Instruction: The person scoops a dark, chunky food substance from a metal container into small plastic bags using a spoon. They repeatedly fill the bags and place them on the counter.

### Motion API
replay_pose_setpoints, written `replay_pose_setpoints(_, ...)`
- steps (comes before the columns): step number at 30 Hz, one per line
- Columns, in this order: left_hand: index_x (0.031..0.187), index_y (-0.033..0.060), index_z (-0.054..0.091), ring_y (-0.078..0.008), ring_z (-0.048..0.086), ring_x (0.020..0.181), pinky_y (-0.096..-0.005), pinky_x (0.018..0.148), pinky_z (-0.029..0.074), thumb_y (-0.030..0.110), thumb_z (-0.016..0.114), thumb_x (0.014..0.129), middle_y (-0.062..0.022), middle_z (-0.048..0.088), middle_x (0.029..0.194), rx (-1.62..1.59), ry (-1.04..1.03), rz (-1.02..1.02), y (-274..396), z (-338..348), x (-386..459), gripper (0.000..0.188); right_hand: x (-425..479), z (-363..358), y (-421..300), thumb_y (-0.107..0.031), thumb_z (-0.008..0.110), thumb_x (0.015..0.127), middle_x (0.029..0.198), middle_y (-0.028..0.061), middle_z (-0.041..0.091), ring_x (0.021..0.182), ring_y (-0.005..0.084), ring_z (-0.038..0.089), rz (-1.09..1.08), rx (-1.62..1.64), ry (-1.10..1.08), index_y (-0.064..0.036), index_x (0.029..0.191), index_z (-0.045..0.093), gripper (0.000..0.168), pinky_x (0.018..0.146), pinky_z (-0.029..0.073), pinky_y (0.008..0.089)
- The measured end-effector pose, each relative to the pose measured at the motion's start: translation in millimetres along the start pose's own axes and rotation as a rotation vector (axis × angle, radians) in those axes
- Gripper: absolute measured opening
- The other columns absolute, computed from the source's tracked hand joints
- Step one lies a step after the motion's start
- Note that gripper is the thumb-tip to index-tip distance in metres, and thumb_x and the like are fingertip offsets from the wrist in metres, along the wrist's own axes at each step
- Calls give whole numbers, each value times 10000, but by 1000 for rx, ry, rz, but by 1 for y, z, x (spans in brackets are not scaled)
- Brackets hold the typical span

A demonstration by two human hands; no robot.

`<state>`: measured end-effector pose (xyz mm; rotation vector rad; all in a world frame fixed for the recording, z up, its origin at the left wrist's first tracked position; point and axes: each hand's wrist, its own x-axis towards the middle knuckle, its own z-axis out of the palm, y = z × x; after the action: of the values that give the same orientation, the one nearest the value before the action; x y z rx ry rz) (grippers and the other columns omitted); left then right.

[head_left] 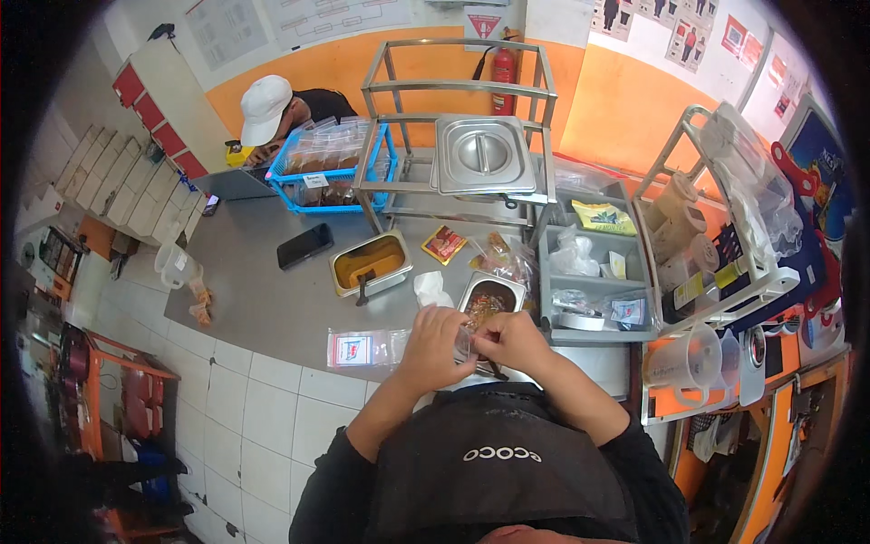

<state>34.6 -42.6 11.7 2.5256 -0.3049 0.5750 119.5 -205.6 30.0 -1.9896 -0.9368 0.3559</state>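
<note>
My left hand (435,350) grips a small transparent plastic bag (462,343) near the table's front edge. My right hand (513,340) pinches the same bag's edge with thumb and fingers; the bag is partly hidden between both hands. Just beyond them sits a steel pan (491,294) of chopped reddish-brown food, its near end covered by my right hand. A dark utensil handle (495,370) shows below that hand. Flat transparent bags with a printed label (353,349) lie left of my left hand. White crumpled tissue (431,289) rests behind my fingers.
A steel pan of yellow sauce (370,264), a phone (305,245) and a red-yellow sachet (444,245) lie on the steel table. Blue baskets (333,204) stand near a person in a white cap (266,112). A metal rack (459,85) rises behind; a grey divided tray (598,285) is at right.
</note>
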Motion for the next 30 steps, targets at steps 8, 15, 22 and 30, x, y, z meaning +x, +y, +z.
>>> replay_pose_setpoints(8, 937, 48, 487, -299, 468, 820, -412, 725, 347, 246, 696, 564, -112, 477, 856, 43, 79, -2, -16, 17, -1, 471, -7, 36, 8, -128, 688, 775, 709, 121, 650, 592, 191, 614, -267, -110, 159, -40, 913, 688, 164, 593, 502, 293)
replay_pose_setpoints(15, 990, 43, 498, -320, 483, 877, -425, 756, 382, 196, 704, 569, -132, 512, 926, -51, 95, 88, -12, 7, -2, 493, 1, 8, -4, -214, 685, 807, 760, 101, 679, 616, 148, 630, 240, 168, -158, -89, 1035, 683, 260, 561, 488, 266)
replay_pose_setpoints(22, 1013, 32, 491, -301, 490, 901, -387, 785, 408, 95, 687, 615, -142, 493, 983, -242, 431, -127, -50, 9, -28, 449, -11, -25, 39, 5, 666, 672, 1010, 86, 593, 985, 278, 571, -271, -60, -421, -98, 1019, 669, 362, 833, 484, 343)
replay_pose_setpoints(30, 1022, 25, 465, -273, 478, 908, -366, 818, 403, 80, 682, 638, -134, 481, 968, -437, 373, -357, -61, 32, -55, 445, -4, -8, 21, -123, 586, 802, 878, 155, 601, 858, 340, 600, -183, -92, 8, -43, 1013, 611, 227, 757, 490, 406)
